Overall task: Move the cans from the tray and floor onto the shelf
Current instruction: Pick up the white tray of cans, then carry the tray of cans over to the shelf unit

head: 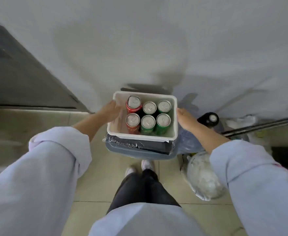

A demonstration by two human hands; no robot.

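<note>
A person in a pale hoodie is standing on a tiled floor [92,188] and gripping a white tray [173,116] by its two short sides, seen from above. The left hand [110,110] is wrapping around the tray's left wall, thumb hooking over the rim; the right hand [185,119] is pressing flat against the right wall, fingers curling out of sight beneath it, so how tightly they close cannot be told. Six cans are standing upright inside the tray, crowded toward its right side in two rows of three: two red cans [133,122] at the left, four green cans [162,120] beside them, lids touching or nearly so. The tray is sitting over a grey bin [136,151] lined with a dark bag; whether it is resting on the bin or being held just above cannot be told. A white bag [202,178] is lying on the floor to the right of the bin, near a black bottle [208,119] by the wall.
</note>
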